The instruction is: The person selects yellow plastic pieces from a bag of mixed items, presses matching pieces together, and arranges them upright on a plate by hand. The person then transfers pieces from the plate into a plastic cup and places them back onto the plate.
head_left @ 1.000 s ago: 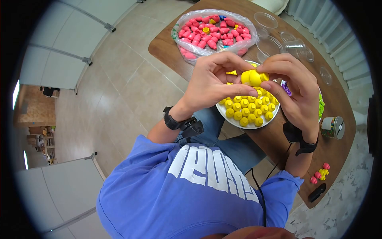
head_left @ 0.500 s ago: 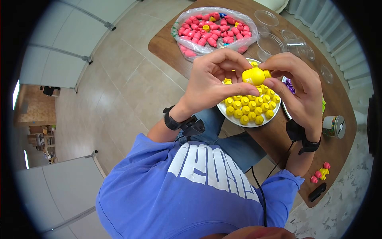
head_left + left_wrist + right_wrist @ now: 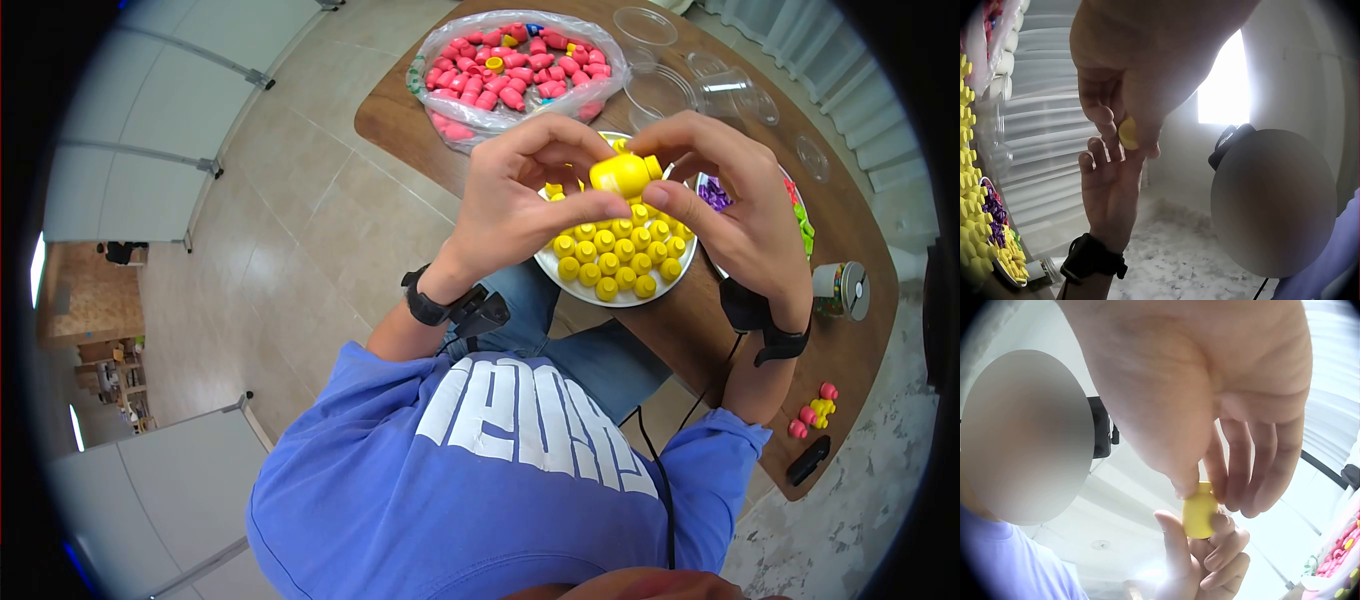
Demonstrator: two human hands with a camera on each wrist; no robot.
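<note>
In the head view a small yellow bottle [image 3: 620,176] with a ridged cap end is held above the white plate [image 3: 549,275], tipped on its side. My left hand [image 3: 525,190] holds its body between thumb and fingers. At the cap end, the thumb and index finger of my right hand [image 3: 735,200] pinch the bottle. The right wrist view shows the yellow bottle [image 3: 1199,515] between both hands' fingertips, while the left wrist view shows only its rounded end. Many more yellow bottles [image 3: 606,264] stand upright in rows on the plate.
A clear plastic bag [image 3: 425,95] of pink bottles lies at the far left of the table. Clear plastic cups [image 3: 725,97] lie behind. On the right are a plate of purple and green pieces [image 3: 712,192], a lidded jar [image 3: 838,290], pink and yellow pieces [image 3: 822,408] and a black object [image 3: 808,461].
The yellow bottle has turned in my fingers; white lettering that showed half a second ago is now mostly out of sight. The head view has shifted slightly. Both hands stay at the bottle.
</note>
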